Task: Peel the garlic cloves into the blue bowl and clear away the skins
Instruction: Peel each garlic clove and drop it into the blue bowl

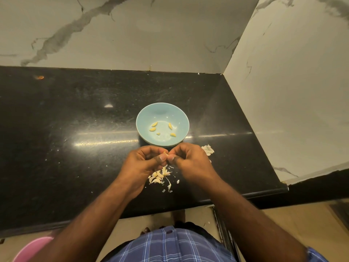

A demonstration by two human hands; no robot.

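Five peeled cloves (154,124) lie in the blue bowl (143,118) on the black counter (75,114), and just in front of it the left hand (143,163) and right hand (188,159) together pinch one garlic clove (165,153) above a heap of skins (159,176).

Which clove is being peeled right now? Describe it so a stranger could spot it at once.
On the black counter, find the blue bowl; just in front of it the left hand and right hand meet. The clove is pinched between their fingertips, unlike the peeled ones lying in the bowl.
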